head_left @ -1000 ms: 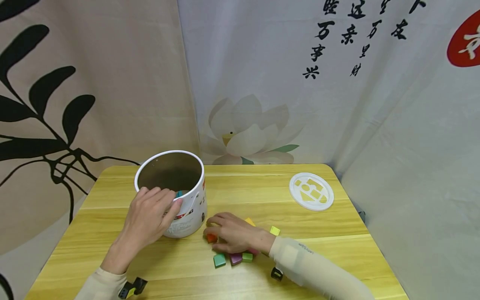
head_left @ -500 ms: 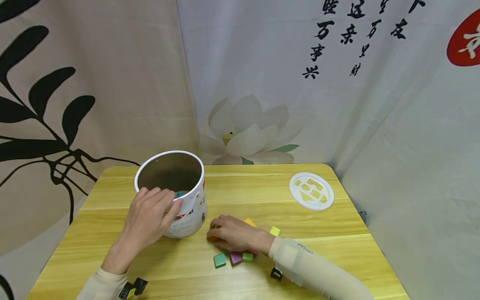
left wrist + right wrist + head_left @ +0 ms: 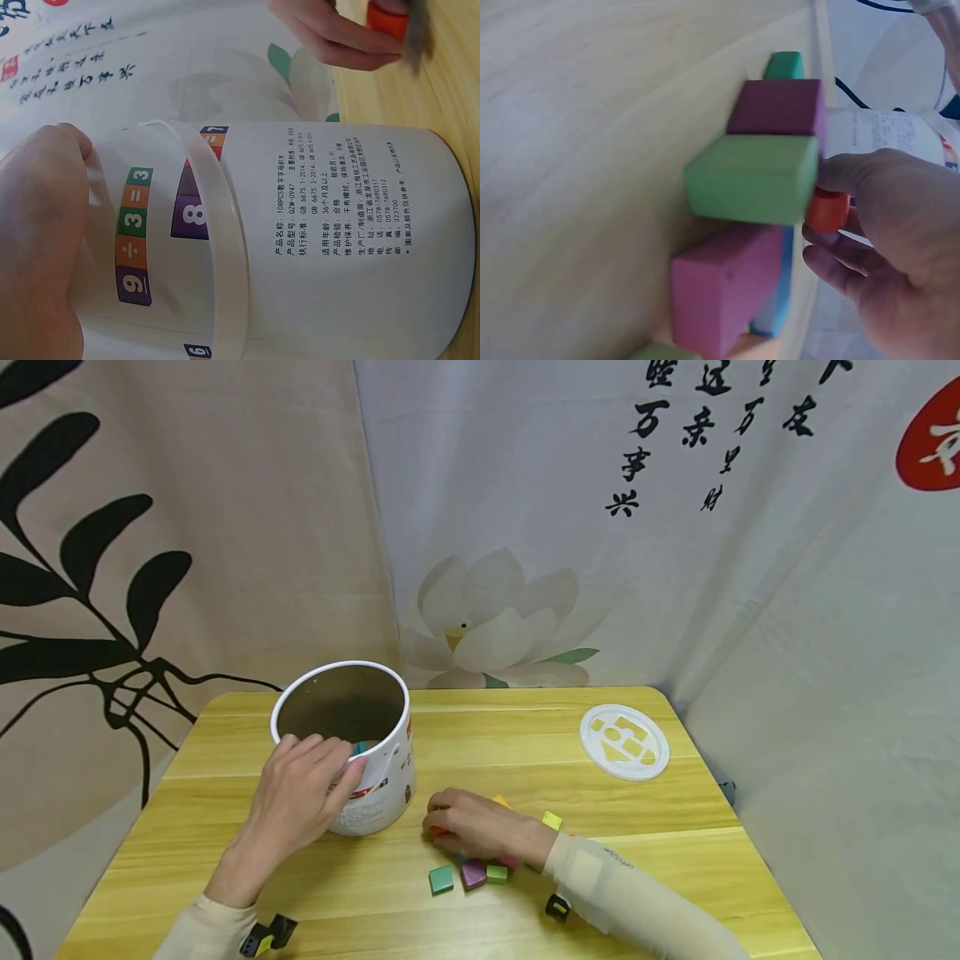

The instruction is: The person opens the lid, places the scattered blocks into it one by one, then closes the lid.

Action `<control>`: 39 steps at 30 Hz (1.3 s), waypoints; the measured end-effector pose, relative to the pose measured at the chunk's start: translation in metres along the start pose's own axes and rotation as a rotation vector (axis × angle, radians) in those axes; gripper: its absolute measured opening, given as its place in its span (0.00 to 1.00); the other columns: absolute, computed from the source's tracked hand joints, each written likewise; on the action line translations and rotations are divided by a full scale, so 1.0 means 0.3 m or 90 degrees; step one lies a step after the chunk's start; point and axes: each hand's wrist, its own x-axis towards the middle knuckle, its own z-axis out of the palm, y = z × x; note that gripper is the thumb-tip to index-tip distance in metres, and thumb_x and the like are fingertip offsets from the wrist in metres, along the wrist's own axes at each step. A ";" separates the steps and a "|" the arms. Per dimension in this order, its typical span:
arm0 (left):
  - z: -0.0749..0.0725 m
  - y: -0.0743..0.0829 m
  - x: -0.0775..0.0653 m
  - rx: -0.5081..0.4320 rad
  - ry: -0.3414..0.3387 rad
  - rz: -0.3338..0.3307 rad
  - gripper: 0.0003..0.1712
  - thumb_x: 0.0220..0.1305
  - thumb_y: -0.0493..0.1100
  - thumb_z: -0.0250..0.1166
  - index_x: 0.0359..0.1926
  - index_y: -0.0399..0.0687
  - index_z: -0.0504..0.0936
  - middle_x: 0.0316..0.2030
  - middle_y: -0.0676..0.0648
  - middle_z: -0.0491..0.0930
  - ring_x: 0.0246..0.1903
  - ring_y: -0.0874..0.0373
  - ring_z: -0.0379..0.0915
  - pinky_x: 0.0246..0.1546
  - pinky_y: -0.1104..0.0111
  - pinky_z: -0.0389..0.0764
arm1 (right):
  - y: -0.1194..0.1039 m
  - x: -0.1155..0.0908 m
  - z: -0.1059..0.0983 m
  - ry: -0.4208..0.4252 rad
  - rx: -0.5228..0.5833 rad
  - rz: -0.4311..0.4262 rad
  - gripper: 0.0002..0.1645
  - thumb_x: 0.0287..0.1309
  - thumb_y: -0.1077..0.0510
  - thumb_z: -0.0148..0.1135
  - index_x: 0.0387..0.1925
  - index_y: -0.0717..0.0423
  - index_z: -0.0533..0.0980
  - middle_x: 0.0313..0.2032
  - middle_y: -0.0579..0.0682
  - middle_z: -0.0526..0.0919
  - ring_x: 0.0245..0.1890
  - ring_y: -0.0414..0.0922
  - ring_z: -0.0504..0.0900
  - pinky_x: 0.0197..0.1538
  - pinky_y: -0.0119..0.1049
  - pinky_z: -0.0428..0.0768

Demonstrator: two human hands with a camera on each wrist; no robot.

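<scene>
Pinching: right hand (image 3: 904, 240); red block (image 3: 828, 211) between thumb (image 3: 844, 172) and fingers (image 3: 836, 273)

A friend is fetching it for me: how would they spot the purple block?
On the wooden table, find the white bucket, then the right hand beside it. Just below that hand in the head view, the purple block lies between a teal block and a light green block, darker than both.

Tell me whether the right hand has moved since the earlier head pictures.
Yes: in the head view, the right hand shifted slightly right, away from the bucket.
</scene>
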 end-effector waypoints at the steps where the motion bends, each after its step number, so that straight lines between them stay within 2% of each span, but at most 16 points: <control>1: 0.000 0.000 0.000 -0.001 0.000 0.000 0.18 0.69 0.52 0.56 0.23 0.53 0.69 0.19 0.55 0.76 0.23 0.57 0.67 0.29 0.62 0.59 | 0.000 -0.003 -0.010 0.004 0.004 0.004 0.11 0.62 0.53 0.70 0.46 0.50 0.86 0.43 0.43 0.81 0.43 0.35 0.75 0.51 0.28 0.78; 10: -0.001 0.000 0.000 -0.004 0.006 0.001 0.17 0.69 0.52 0.56 0.23 0.53 0.69 0.20 0.55 0.76 0.23 0.57 0.68 0.29 0.62 0.60 | 0.014 -0.038 -0.119 0.047 0.036 0.036 0.12 0.63 0.53 0.69 0.46 0.54 0.85 0.45 0.44 0.81 0.43 0.35 0.76 0.50 0.28 0.80; 17: -0.002 0.003 0.001 -0.006 0.018 0.008 0.18 0.69 0.52 0.56 0.23 0.53 0.68 0.19 0.55 0.76 0.22 0.57 0.67 0.29 0.62 0.59 | 0.035 -0.052 -0.232 0.131 0.064 0.042 0.09 0.63 0.55 0.68 0.44 0.51 0.84 0.43 0.42 0.80 0.41 0.32 0.75 0.48 0.26 0.79; 22: -0.002 0.003 0.001 -0.005 0.021 0.009 0.18 0.70 0.52 0.55 0.23 0.52 0.68 0.19 0.55 0.75 0.22 0.57 0.66 0.28 0.62 0.59 | 0.059 -0.050 -0.307 0.199 0.073 0.017 0.08 0.60 0.58 0.69 0.41 0.53 0.83 0.41 0.44 0.81 0.38 0.33 0.76 0.44 0.26 0.80; 30: -0.001 -0.002 0.000 -0.003 0.018 0.009 0.18 0.69 0.52 0.55 0.23 0.53 0.68 0.19 0.55 0.76 0.22 0.57 0.66 0.29 0.62 0.60 | 0.086 -0.026 -0.416 0.289 0.074 -0.006 0.08 0.58 0.60 0.70 0.40 0.56 0.83 0.39 0.46 0.81 0.35 0.35 0.76 0.41 0.27 0.79; 39: 0.001 -0.002 0.002 -0.006 0.025 0.009 0.18 0.70 0.53 0.54 0.23 0.53 0.68 0.19 0.55 0.75 0.22 0.57 0.66 0.29 0.62 0.59 | 0.091 0.049 -0.513 0.351 0.052 -0.035 0.10 0.57 0.60 0.71 0.40 0.60 0.84 0.41 0.49 0.81 0.38 0.36 0.76 0.41 0.28 0.80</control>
